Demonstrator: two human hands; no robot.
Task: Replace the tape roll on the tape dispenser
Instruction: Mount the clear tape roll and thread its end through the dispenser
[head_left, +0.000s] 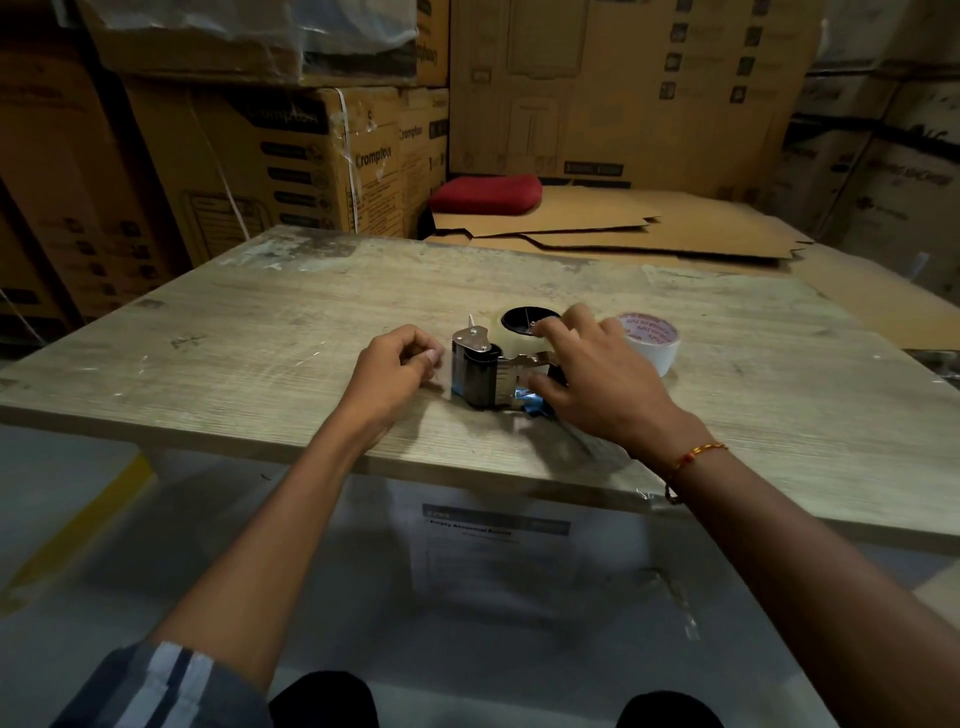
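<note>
A metal and black tape dispenser (483, 369) lies on its side on the wooden table (260, 338). Its black round hub (524, 318) carries a clear tape roll at the far end. My right hand (597, 374) rests over the dispenser's handle end, fingertips touching the roll by the hub and thumb near the blue handle. My left hand (397, 371) sits just left of the dispenser's cutter end, fingers curled, thumb and forefinger pinched together; whether they hold tape I cannot tell. A second tape roll (652, 340) with a white core and red print stands right of my right hand.
Stacked cardboard boxes (291, 156) rise behind the table at the left and back. Flat cardboard sheets (649, 228) and a red cushion (485, 193) lie beyond the far edge. A printed sheet (493, 551) shows below the table's near edge.
</note>
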